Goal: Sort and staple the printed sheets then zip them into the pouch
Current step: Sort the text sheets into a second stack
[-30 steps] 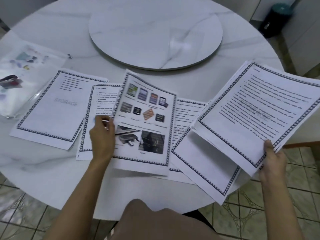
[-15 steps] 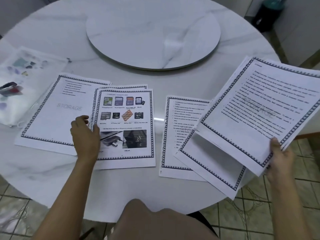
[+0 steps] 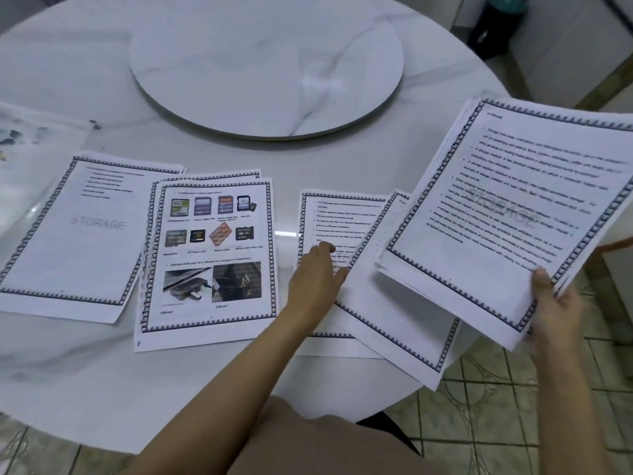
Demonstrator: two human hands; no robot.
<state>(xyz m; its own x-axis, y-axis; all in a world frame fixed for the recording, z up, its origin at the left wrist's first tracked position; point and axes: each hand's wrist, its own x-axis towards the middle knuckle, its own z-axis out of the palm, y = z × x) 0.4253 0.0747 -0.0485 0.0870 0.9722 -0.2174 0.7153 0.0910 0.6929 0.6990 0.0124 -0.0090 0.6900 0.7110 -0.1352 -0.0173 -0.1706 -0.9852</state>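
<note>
At the left edge of the surface (image 3: 85, 389) lies the clear pouch (image 3: 24, 138), then a STORAGE title sheet (image 3: 78, 241) and a picture sheet (image 3: 212, 258) toward the near edge. Our left grip (image 3: 313, 281) rests loose fingers on a text sheet (image 3: 337, 214). Our right grip (image 3: 556, 303) pinches the sheet stack (image 3: 507, 214), thumb on top, over the right edge.

From nine to ten o'clock the clear pouch (image 3: 30, 138) is cut by the left edge, and its contents are only blurred specks. A small dark thing (image 3: 95, 124) just beside it is too small to tell. The body text on the pages is too blurred to read. At three o'clock the held stack (image 3: 507, 214) runs off the right edge and hides the fingers of the right hand (image 3: 555, 303); only the thumb shows. The left hand (image 3: 315, 272) and an overlapping sheet (image 3: 394, 303) cover much of the centre text sheet (image 3: 329, 217). At one o'clock a dark bin (image 3: 493, 22) is cut by the top edge.
</note>
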